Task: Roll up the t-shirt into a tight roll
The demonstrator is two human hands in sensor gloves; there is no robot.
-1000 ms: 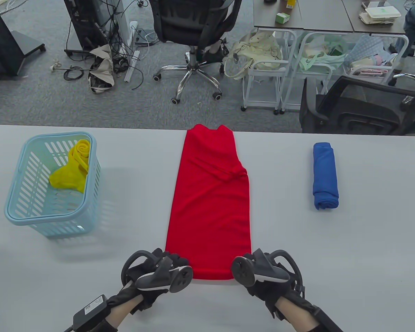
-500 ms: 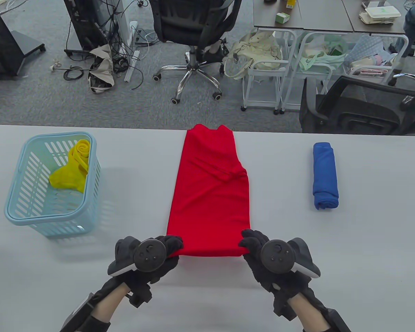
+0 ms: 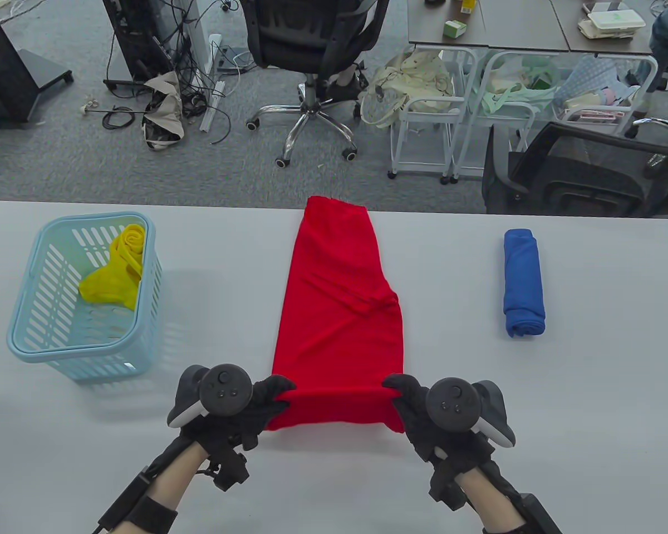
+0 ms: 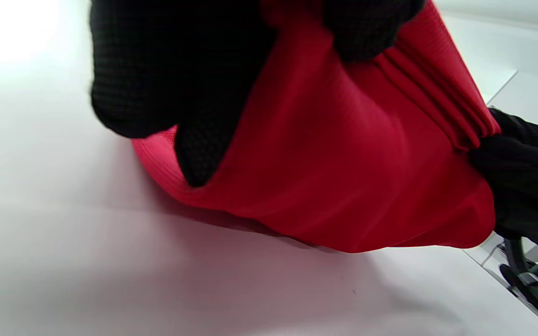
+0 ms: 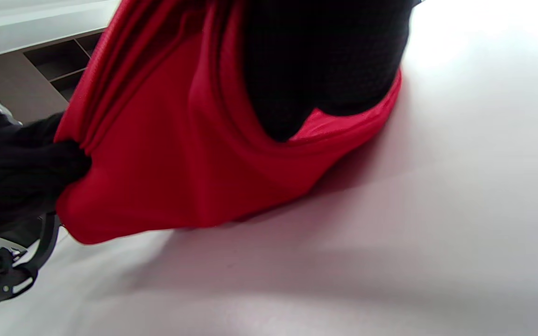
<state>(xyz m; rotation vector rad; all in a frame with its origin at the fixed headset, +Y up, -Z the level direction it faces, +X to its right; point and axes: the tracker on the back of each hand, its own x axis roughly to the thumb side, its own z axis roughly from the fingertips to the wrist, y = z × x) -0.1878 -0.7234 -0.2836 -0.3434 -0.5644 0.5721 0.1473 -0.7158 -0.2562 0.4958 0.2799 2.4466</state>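
Table view: the left hand [image 3: 250, 409] and right hand [image 3: 417, 409] are each pinching a corner of the long folded red fabric t-shirt [image 3: 339, 311] at 6 o'clock. Wrist views are showing gloved fingers [image 4: 175, 79] clamping bunched cloth, its near fold sagging onto the grey table [image 3: 534, 389].

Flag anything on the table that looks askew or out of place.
The red t-shirt is not a clean strip: a folded sleeve edge bulges out on its right side, and its far end hangs past the table edge. The yellow cloth in the blue basket is crumpled and partly unrolled.

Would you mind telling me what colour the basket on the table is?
The basket is light blue; the table view shows it best.
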